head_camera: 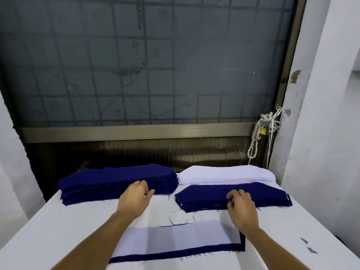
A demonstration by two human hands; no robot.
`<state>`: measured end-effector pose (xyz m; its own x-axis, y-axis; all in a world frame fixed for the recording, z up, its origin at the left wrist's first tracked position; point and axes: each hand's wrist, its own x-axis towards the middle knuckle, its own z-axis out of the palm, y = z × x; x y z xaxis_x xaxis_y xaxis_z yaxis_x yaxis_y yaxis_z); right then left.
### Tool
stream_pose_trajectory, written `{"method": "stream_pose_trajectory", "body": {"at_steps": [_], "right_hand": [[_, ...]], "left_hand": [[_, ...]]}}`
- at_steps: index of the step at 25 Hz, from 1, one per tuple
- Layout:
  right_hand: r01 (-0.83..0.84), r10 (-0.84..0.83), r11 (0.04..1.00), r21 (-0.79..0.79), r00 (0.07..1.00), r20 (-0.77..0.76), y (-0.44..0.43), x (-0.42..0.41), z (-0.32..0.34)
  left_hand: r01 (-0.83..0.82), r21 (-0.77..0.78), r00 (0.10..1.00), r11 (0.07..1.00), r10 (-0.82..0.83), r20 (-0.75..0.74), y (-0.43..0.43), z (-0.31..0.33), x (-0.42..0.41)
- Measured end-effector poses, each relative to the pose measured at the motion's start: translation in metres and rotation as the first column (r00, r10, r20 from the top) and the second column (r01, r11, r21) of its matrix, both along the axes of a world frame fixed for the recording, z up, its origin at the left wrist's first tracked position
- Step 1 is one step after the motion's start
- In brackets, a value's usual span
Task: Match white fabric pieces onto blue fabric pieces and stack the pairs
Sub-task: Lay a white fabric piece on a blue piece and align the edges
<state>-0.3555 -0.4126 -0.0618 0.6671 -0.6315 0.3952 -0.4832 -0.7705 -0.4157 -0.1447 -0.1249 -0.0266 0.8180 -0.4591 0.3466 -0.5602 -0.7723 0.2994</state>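
Tabletop [58,230]: right hand [242,209] pinches near edge of paired stack [263,193]

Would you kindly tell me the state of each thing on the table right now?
Blue stack: piled, far left.
White stack: piled, far right.
Paired stack: blue piece on top.
Front pair: flat, white on blue.
Left hand: fingers at blue stack's edge.
Right hand: fingers curled on paired stack.

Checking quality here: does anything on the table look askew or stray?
Frayed blue threads lie loose on the table behind the near white-on-blue pair, and small dark scraps sit near the table's right edge.
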Motion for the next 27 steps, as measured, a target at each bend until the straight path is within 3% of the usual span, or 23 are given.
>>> {"method": "stream_pose_trajectory", "body": {"at_steps": [10, 19, 24, 27], "right_hand": [[0.001, -0.004, 0.998, -0.055, 0.998, -0.057, -0.085, 0.06, 0.018], [-0.008, 0.003, 0.999, -0.04, 0.991, -0.135, -0.148, 0.108, 0.009], [-0.013, 0.003, 0.999, -0.05, 0.98, -0.197, -0.162, 0.121, -0.004], [0.002, -0.015, 0.998, -0.061, 0.977, -0.211, -0.165, 0.125, -0.007]], "left_hand": [[0.182, 0.045, 0.982, 0.982, -0.179, -0.052, -0.151, 0.021, 0.044], [0.146, 0.228, 0.981, 0.963, -0.111, -0.162, -0.231, 0.008, 0.078], [0.092, 0.061, 0.97, 0.994, -0.076, -0.229, -0.248, 0.002, 0.079], [0.101, 0.073, 0.97, 0.992, -0.081, -0.23, -0.252, 0.004, 0.078]]}}
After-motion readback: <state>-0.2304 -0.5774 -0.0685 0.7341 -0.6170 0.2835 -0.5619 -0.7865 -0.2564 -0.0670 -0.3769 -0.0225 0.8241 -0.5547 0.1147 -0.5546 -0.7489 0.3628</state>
